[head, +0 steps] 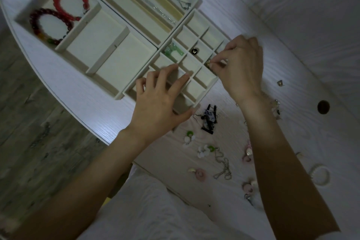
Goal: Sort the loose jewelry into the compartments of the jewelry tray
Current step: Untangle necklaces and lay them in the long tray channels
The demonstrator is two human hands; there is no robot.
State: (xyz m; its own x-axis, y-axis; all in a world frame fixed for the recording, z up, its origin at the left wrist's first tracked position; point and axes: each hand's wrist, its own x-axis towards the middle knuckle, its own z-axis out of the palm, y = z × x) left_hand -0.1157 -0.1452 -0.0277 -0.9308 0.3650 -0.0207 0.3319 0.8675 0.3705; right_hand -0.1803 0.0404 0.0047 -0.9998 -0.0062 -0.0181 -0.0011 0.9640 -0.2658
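A cream jewelry tray [202,82] with many small square compartments lies in the middle of the white table. My right hand [239,68] pinches a small gold-coloured piece [208,63] over a compartment at the tray's right edge. My left hand [161,97] rests spread on the tray's near compartments, holding nothing. Green earrings [173,52] and a small black piece [194,51] lie in two compartments. Loose jewelry lies near me: black-and-blue earrings [209,119], white-and-green flower earrings [204,150], a silver chain [223,165], pink pieces [200,174].
A second tray at the left holds a red bead bracelet [71,2] and a dark red one [48,25]. A long tray [136,8] at the back holds necklaces. A white ring-shaped bracelet [320,175] lies at the right. A round hole [323,107] is in the tabletop.
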